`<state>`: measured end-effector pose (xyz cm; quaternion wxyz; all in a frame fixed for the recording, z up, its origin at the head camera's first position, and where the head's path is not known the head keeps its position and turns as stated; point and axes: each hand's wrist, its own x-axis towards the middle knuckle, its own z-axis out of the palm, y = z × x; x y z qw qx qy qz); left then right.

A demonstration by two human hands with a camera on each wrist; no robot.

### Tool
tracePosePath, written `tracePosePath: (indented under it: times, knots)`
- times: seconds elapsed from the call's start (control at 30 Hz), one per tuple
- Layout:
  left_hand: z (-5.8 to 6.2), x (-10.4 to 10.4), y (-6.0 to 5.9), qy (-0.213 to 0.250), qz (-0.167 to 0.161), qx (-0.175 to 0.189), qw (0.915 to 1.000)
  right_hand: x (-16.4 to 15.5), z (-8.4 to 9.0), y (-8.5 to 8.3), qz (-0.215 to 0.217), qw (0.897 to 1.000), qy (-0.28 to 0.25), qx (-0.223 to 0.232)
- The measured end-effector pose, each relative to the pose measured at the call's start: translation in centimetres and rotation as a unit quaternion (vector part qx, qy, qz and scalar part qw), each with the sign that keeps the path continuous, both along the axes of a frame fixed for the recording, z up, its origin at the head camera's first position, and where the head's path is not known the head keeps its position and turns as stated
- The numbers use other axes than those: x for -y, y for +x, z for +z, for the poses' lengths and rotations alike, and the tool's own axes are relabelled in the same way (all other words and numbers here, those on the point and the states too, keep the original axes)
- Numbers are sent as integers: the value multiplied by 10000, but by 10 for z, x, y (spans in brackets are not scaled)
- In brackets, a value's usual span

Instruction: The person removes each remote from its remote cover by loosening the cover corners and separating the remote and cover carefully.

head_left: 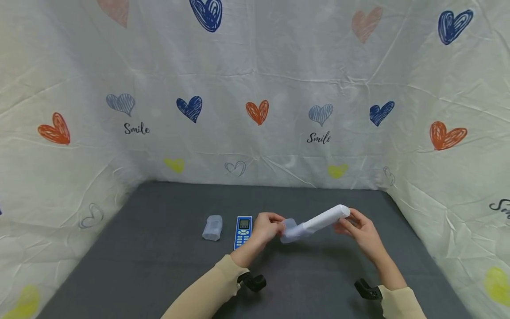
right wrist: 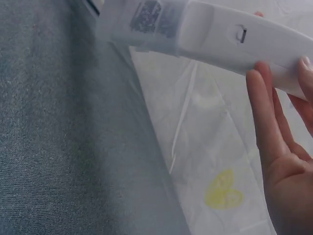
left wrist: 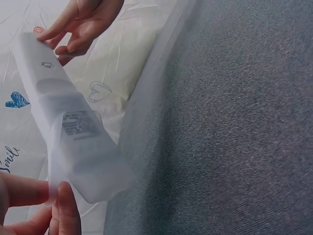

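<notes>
Above the grey counter (head_left: 159, 248), right hand (head_left: 360, 230) grips a long white plastic remote (head_left: 324, 218), left hand (head_left: 268, 227) pinching its translucent sleeve (head_left: 291, 232) at the near end

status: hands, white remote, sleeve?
Left hand pinches translucent sleeve. Right hand holds white remote, its end inside sleeve, lifted off the mat. Nothing blocking.

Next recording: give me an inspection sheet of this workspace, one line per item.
Surface: grey fabric mat.
Job's things: white remote, held above the mat, one end inside a translucent sleeve.
Clutter: blue remote and a second translucent sleeve, both lying on the mat.
Hands: left hand pinches the sleeve; right hand grips the white remote's far end.
Cables: nothing seen.
Surroundings: heart-print cloth on three sides.
</notes>
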<state>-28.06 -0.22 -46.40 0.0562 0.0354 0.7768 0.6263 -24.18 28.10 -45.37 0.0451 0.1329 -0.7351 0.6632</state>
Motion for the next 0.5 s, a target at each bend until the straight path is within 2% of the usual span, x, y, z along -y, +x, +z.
tracePosePath:
  times: [0.2, 0.5]
  knots:
    - [2, -1, -5, 3, 94, -124, 9999, -6, -4, 1, 498, 9981, -366, 30]
    - [5, -2, -9, 45, 340, -244, 9991, -11, -5, 3, 819, 9949, -593, 70]
